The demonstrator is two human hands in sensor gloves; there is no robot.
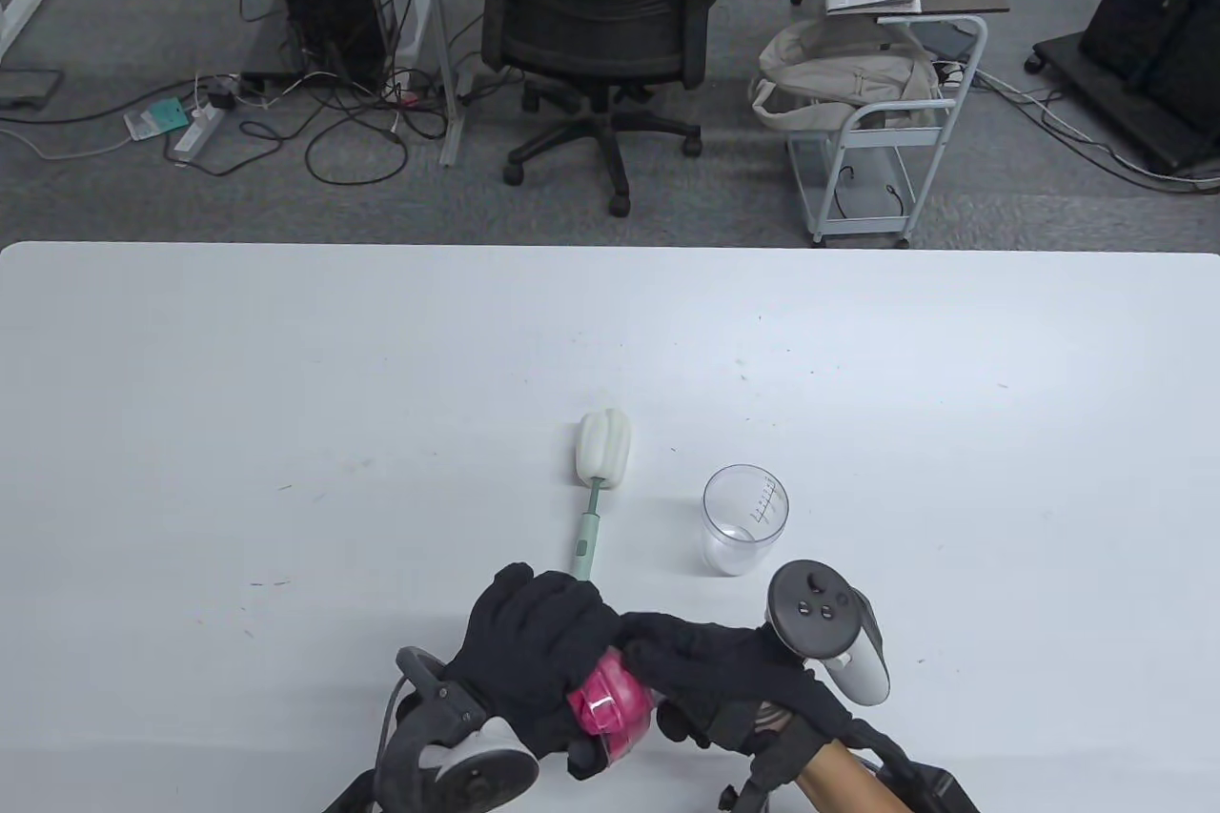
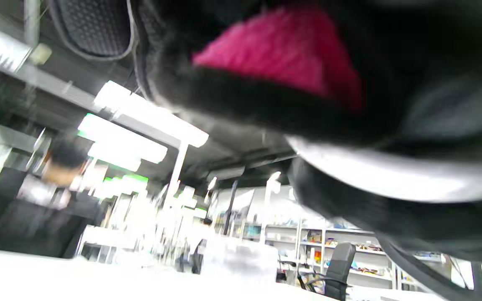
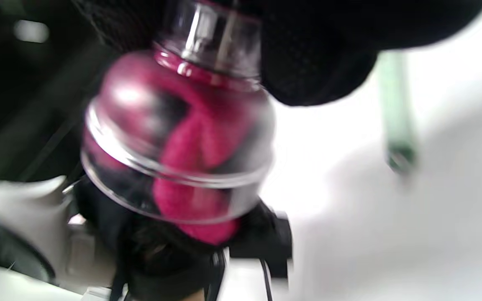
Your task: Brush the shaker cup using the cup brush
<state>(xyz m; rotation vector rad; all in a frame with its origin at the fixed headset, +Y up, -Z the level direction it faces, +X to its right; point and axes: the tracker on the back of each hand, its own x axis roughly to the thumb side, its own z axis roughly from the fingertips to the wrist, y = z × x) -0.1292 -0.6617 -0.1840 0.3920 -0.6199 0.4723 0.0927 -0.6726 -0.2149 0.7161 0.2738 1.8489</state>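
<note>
A clear shaker cup [image 1: 745, 522] stands upright and open on the white table [image 1: 286, 394]. The cup brush [image 1: 600, 470] lies to its left, white sponge head pointing away, green handle toward me. My left hand [image 1: 534, 641] and right hand [image 1: 710, 660] both grip a pink lid part with a clear dome [image 1: 610, 703] near the table's front edge, the left from the left side, the right from above. The lid fills the right wrist view [image 3: 182, 138], blurred, with the brush handle [image 3: 396, 117] beside it. It shows pink in the left wrist view [image 2: 278, 50].
Beyond the table's far edge stand an office chair [image 1: 600, 22], a metal cart [image 1: 877, 136] with a bag, and cables on the floor. The brush handle end lies just beyond my left hand's fingers.
</note>
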